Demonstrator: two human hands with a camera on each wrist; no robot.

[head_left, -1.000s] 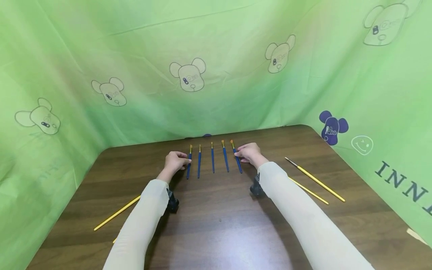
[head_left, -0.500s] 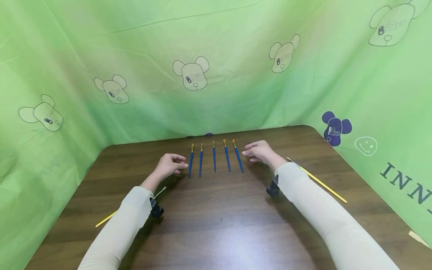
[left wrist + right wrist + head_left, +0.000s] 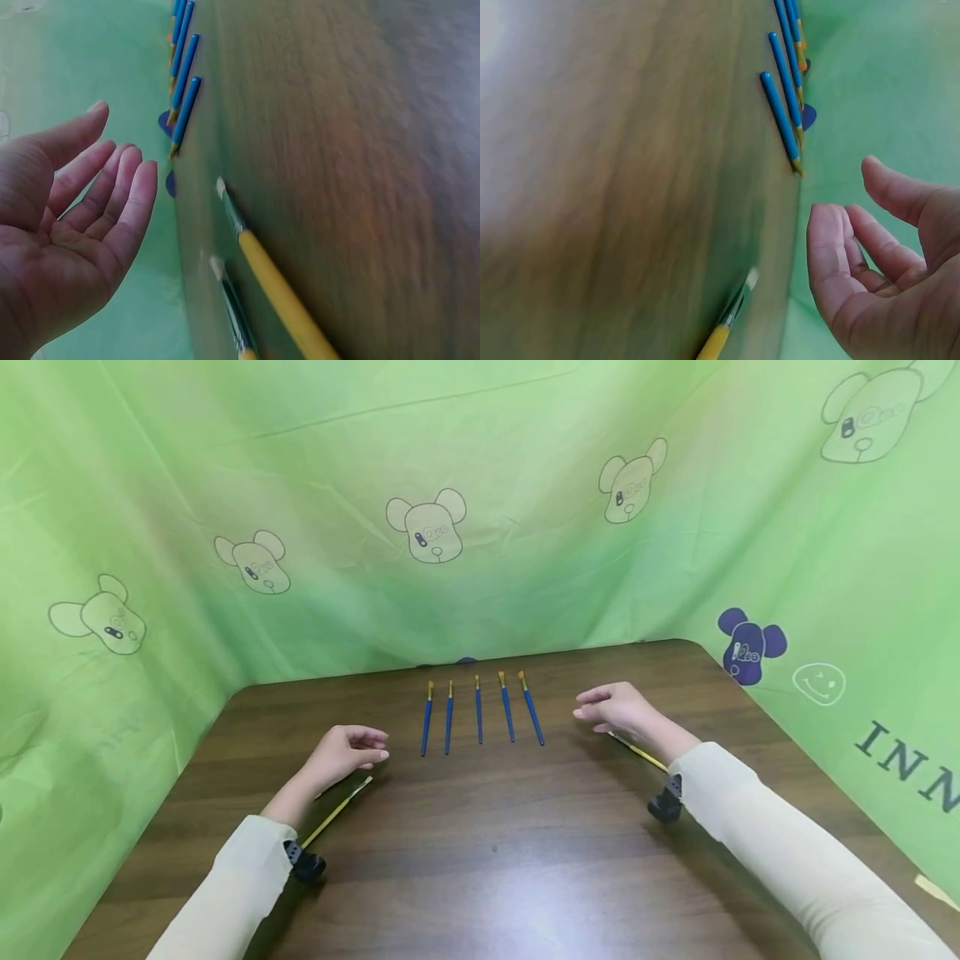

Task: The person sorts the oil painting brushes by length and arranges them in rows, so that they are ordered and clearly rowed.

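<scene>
Several blue-handled paintbrushes (image 3: 479,710) lie in a spaced row at the back middle of the table, golden bristle ends pointing away. My left hand (image 3: 341,760) hovers left of the row, fingers loosely bent and holding nothing. Beneath and beside it are two yellow-handled paintbrushes (image 3: 277,292), seen side by side in the left wrist view; my forearm covers much of them in the head view. My right hand (image 3: 622,710) is raised to the right of the row, its palm bare in the right wrist view. Just below it lies another yellow-handled paintbrush (image 3: 647,757), partly hidden by the wrist.
The brown wooden table (image 3: 480,877) runs back to a green printed curtain (image 3: 337,460) that hangs behind it and along both sides. A small pale strip (image 3: 933,890) sits at the table's right edge. Dark wrist cameras (image 3: 306,862) are strapped at both cuffs.
Both hands have let go of the outermost blue paintbrushes and drawn apart, the left moving left and nearer, the right moving right. The blue row stays in place.
</scene>
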